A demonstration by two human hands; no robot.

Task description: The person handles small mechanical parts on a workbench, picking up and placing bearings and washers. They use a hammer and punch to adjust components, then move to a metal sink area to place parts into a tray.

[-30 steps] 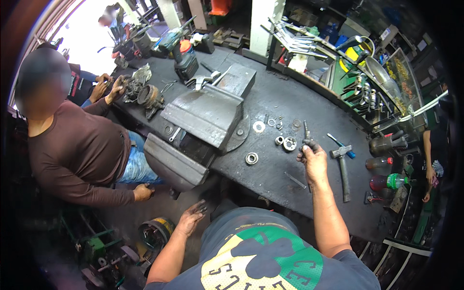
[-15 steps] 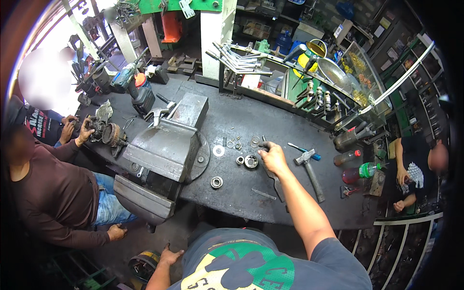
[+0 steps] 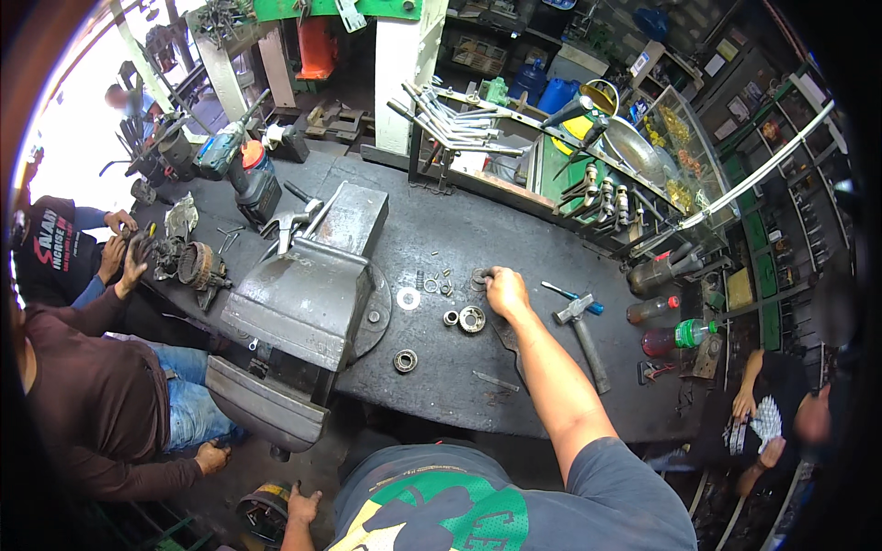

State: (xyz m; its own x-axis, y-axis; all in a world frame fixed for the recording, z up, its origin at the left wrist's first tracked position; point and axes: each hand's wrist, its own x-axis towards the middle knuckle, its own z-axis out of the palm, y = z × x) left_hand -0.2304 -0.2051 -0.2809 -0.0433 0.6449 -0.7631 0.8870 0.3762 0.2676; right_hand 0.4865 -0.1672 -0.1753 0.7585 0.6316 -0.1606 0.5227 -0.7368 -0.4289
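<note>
My right hand (image 3: pixel 506 292) reaches over the dark workbench (image 3: pixel 551 248), its fingers pinched on a thin metal ring (image 3: pixel 477 280). Just nearer me stand a round bearing (image 3: pixel 471 319) and a smaller metal collar (image 3: pixel 450 318). To their left lie a flat washer (image 3: pixel 408 298), a coil spring (image 3: pixel 420 278) and several small pins and rings. Another bearing (image 3: pixel 404 361) rests closer to the bench edge. My left hand (image 3: pixel 303 505) hangs below the bench, thumb apart from the fingers and holding nothing, beside a round container (image 3: pixel 265 511) with a yellow rim.
A large bench vise (image 3: pixel 299 289) takes up the left. A hammer (image 3: pixel 585 342), screwdriver (image 3: pixel 574 298) and two bottles (image 3: pixel 654 309) stand or lie on the right. A cordless drill (image 3: pixel 241 170) stands far left. Co-workers sit at both sides; one (image 3: pixel 96 386) is close on the left.
My right hand has moved slightly left onto the thin rings. The view has shifted a little. At left, a co-worker's hand has come off the greasy part; the right-hand co-worker has moved nearer.
</note>
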